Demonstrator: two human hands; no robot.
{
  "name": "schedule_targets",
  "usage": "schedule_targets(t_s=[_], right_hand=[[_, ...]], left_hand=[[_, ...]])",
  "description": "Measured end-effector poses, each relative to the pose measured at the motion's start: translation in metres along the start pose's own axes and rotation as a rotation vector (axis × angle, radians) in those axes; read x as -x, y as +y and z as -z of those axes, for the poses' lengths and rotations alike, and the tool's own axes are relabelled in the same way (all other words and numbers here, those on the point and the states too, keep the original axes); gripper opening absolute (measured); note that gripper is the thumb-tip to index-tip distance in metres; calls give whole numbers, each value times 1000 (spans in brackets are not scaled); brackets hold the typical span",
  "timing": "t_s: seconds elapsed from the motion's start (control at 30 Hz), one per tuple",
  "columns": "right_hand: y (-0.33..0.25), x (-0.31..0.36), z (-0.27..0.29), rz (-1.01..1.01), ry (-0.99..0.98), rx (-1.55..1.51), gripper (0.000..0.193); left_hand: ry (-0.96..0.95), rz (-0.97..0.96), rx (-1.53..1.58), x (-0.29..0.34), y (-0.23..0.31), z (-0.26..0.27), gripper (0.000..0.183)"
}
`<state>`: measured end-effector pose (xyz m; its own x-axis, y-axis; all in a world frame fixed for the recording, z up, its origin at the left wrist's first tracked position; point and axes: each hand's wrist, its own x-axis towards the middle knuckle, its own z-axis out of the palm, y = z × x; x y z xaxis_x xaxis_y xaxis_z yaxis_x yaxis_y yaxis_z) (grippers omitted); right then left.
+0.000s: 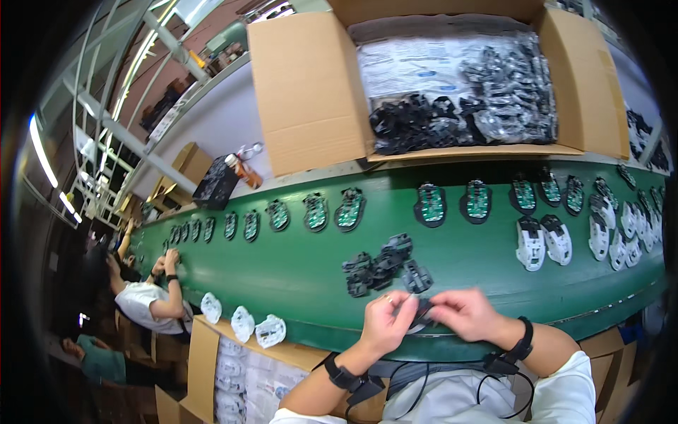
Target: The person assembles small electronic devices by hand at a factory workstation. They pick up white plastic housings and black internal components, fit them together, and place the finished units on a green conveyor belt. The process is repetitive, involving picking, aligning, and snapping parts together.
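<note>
At the front edge of the green bench, my left hand and my right hand are closed on a small dark plastic part between them. The fingers cover much of it, so its exact shape cannot be told. Just beyond my hands lies a loose pile of black plastic parts. One more black plastic part lies at its right side, closest to my fingers. Farther off stands a row of dark mouse bases carrying green circuit boards.
A large open carton with black parts and clear bags stands behind the green bench. White mouse shells sit at right; more white shells line the near left, above another carton. A co-worker works at far left.
</note>
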<state>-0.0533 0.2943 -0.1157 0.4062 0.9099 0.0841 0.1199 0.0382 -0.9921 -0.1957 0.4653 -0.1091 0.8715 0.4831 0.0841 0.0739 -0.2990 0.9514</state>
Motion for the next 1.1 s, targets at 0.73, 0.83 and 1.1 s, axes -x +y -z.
schedule_targets(t_s=[0.73, 0.83, 1.1], right_hand=[[10, -19, 4, 336, -11, 713, 28], [8, -20, -2, 413, 156, 628, 20], [-2, -34, -5, 374, 268, 1015, 48]], left_hand=[[484, -119, -881, 56, -17, 173, 27], [465, -165, -685, 35, -22, 160, 29], [382, 189, -670, 13, -35, 175, 53]])
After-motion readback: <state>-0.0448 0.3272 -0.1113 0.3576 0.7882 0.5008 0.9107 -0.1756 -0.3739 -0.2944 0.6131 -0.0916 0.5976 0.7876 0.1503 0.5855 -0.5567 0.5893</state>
